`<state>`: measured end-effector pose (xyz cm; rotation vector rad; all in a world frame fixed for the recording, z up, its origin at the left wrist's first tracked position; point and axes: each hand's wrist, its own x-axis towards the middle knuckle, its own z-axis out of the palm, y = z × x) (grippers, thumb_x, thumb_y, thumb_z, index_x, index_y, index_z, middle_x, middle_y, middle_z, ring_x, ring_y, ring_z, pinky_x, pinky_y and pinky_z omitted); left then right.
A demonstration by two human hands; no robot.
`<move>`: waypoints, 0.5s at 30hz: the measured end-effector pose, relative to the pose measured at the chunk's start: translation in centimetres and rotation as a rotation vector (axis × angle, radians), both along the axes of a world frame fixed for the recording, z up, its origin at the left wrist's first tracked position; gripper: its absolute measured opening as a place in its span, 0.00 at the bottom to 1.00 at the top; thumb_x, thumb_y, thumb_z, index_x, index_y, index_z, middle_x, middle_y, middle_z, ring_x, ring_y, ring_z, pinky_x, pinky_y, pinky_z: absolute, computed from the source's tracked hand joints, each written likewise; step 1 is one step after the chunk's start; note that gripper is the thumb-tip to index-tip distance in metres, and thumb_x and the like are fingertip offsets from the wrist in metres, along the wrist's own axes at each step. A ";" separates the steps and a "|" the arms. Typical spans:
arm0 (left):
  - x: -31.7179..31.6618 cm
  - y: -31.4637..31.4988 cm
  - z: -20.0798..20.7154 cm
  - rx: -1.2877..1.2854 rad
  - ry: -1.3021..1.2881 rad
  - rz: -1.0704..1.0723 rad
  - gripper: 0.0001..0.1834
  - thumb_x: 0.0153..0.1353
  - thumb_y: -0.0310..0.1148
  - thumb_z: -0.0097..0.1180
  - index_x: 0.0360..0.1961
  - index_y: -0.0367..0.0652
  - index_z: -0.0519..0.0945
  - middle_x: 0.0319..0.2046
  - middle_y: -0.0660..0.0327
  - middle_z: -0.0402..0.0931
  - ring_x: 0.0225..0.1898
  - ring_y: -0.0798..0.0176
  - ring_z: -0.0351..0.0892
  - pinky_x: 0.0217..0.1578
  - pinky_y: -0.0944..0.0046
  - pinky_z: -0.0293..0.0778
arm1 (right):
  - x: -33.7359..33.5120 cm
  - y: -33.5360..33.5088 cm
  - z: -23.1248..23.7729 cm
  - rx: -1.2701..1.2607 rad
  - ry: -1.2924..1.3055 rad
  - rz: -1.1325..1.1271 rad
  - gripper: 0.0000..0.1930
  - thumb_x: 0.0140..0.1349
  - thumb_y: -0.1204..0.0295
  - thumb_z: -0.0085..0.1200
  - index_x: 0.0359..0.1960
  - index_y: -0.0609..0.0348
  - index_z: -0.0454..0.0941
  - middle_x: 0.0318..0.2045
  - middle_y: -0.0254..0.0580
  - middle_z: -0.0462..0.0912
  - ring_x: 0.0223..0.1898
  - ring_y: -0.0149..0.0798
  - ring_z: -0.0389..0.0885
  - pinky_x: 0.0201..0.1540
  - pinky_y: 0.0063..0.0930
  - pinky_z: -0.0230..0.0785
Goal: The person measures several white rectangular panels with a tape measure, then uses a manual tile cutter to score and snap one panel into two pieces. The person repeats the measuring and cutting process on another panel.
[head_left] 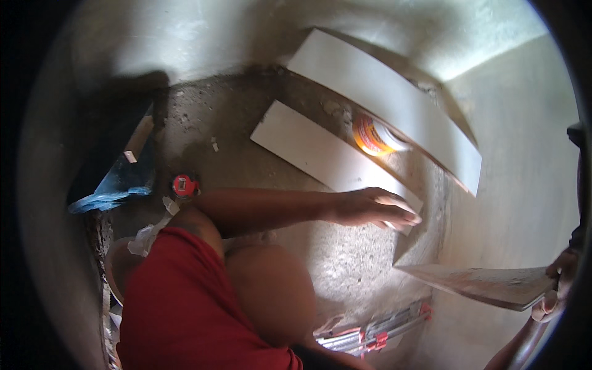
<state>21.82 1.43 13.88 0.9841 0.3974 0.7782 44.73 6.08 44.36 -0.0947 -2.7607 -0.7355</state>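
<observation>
My left hand (376,208) reaches across from a red sleeve, over the near end of a long white tile strip (308,151). Its fingers are stretched out and loosely bent; whether they touch the strip I cannot tell. At the right edge, what appears to be my right hand (549,296) grips the end of another tile strip (481,283), held tilted with its narrow edge showing. Part of that hand is cut off by the picture's rim. Farther back lies a longer white tile strip (394,102), with a yellow and orange tub (375,137) partly under it.
A red tape measure (184,185) lies on the rough concrete floor (228,117). A red and silver rail tool, perhaps a tile cutter (376,336), sits at the bottom. At left are a blue plastic sheet (126,185), a wood piece (139,139) and a bucket (114,265). Walls enclose the corner.
</observation>
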 end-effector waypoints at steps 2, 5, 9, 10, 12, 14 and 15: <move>-1.0 0.7 3.9 0.155 -0.090 0.007 0.35 0.64 0.56 0.47 0.61 0.36 0.67 0.59 0.50 0.68 0.59 0.57 0.69 0.58 0.58 0.66 | -3.6 0.9 -2.1 -0.039 -0.028 0.072 0.22 0.54 0.51 0.54 0.20 0.58 0.68 0.18 0.39 0.64 0.17 0.40 0.64 0.20 0.34 0.56; -3.0 0.8 7.7 0.308 -0.140 0.028 0.42 0.61 0.63 0.46 0.61 0.33 0.66 0.56 0.47 0.69 0.57 0.55 0.71 0.57 0.57 0.67 | -9.1 1.8 -5.2 -0.142 -0.056 0.156 0.23 0.49 0.49 0.59 0.21 0.59 0.71 0.20 0.42 0.67 0.20 0.44 0.66 0.23 0.38 0.57; -7.5 0.4 8.5 0.191 -0.269 -0.061 0.43 0.56 0.59 0.53 0.60 0.32 0.66 0.52 0.48 0.72 0.54 0.56 0.73 0.54 0.58 0.70 | -16.0 2.6 -11.1 -0.285 0.020 0.249 0.16 0.38 0.56 0.60 0.21 0.54 0.73 0.16 0.33 0.64 0.18 0.37 0.66 0.21 0.31 0.59; -8.4 0.2 8.2 0.156 -0.254 -0.027 0.42 0.55 0.58 0.55 0.60 0.32 0.66 0.52 0.48 0.72 0.53 0.56 0.74 0.54 0.58 0.70 | -17.6 2.8 -12.9 -0.350 0.088 0.289 0.16 0.42 0.55 0.59 0.22 0.54 0.73 0.17 0.33 0.65 0.20 0.37 0.67 0.23 0.31 0.61; -10.0 -0.4 7.6 0.096 -0.138 0.110 0.42 0.53 0.55 0.57 0.59 0.31 0.66 0.50 0.48 0.72 0.53 0.56 0.74 0.53 0.58 0.70 | -20.3 2.8 -15.9 -0.481 0.244 0.357 0.16 0.49 0.53 0.56 0.24 0.53 0.73 0.19 0.33 0.67 0.24 0.36 0.71 0.26 0.31 0.66; -11.0 -1.2 7.0 0.013 0.014 0.245 0.42 0.51 0.53 0.59 0.59 0.31 0.66 0.49 0.49 0.73 0.52 0.55 0.74 0.52 0.58 0.71 | -21.5 2.1 -18.0 -0.513 0.431 0.371 0.17 0.57 0.52 0.53 0.26 0.53 0.73 0.21 0.33 0.70 0.27 0.35 0.75 0.29 0.31 0.71; -11.5 -1.5 6.7 -0.020 0.094 0.307 0.42 0.49 0.51 0.61 0.58 0.31 0.66 0.49 0.49 0.73 0.51 0.55 0.75 0.51 0.58 0.71 | -20.9 2.1 -18.7 -0.471 0.481 0.348 0.17 0.57 0.52 0.53 0.27 0.53 0.73 0.23 0.34 0.71 0.30 0.36 0.75 0.33 0.32 0.71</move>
